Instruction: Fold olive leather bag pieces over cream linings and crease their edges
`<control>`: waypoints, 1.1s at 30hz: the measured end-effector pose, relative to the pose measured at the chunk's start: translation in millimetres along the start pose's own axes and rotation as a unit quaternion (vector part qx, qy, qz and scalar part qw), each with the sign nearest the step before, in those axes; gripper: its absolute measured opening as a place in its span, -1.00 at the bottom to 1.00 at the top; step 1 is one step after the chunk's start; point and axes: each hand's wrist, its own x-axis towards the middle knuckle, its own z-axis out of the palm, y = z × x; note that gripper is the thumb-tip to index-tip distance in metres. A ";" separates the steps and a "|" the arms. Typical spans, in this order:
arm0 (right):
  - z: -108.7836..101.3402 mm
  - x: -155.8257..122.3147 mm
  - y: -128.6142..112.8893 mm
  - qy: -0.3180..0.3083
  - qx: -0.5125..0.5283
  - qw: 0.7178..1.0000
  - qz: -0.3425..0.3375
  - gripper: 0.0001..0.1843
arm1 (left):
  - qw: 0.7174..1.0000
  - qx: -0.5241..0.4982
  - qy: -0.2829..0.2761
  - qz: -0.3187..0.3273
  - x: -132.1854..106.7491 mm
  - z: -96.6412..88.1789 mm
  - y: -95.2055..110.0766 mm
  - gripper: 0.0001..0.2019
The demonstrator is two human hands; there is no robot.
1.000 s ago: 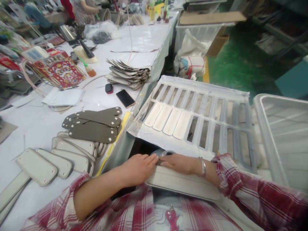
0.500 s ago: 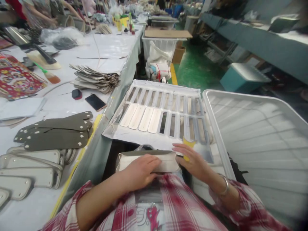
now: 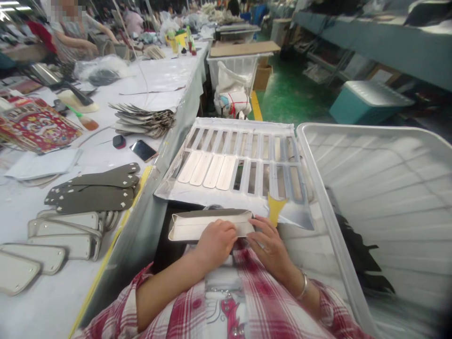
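"What's at the far left?"

"On the white-covered table (image 3: 42, 301), olive leather strips (image 3: 93, 193) with small white tabs sit above cream panels (image 3: 63, 246), smooth-faced and round-cornered."

"And the person at the middle?"

"The left hand (image 3: 215, 243) lies across a folded cream strip (image 3: 208, 226), held just in front of the plaid shirt (image 3: 187, 310). The right hand (image 3: 268, 248) has its fingers at the strip's right end. I can't tell whether either grip is closed; both could be pressing rather than clasping."

"What's the work?"

"Folding, I'd judge. The strip looks doubled lengthwise, so the next move calls for an even crease."

"Further right?"

"A yellow plastic scraper (image 3: 275, 209) lies just past the right hand, below a slotted frame (image 3: 243, 141) on foil, holding four pale strips (image 3: 213, 172). Beyond stands a wide grey tray (image 3: 374, 188) with a raised rim."
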 end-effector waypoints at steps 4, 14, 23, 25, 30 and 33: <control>3.0 3.0 -9.2 0.029 -0.059 0.998 0.000 -0.89 | 0.998 0.051 0.000 -0.033 1.4 0.6 11.1 -0.88; 10.2 -1.8 -11.9 -0.079 0.038 0.932 0.353 -0.54 | 0.992 0.077 0.015 -0.095 13.0 7.3 10.5 -0.94; 21.1 16.8 -36.8 -0.170 0.432 0.707 0.533 -0.46 | 0.983 0.129 0.033 -0.126 -3.5 -3.2 6.1 -0.89; 24.5 16.9 -38.2 -0.145 0.452 0.693 0.542 -0.51 | 0.984 0.133 0.023 -0.120 -10.6 -6.0 -0.1 -0.89; 32.8 19.0 -42.4 -0.108 0.462 0.687 0.550 -0.58 | 0.988 0.107 -0.006 -0.114 -14.0 -7.7 -10.9 -0.89; 37.4 20.9 -45.9 -0.084 0.448 0.686 0.566 -0.61 | 0.988 0.089 -0.014 -0.125 -10.2 -8.8 -11.2 -0.89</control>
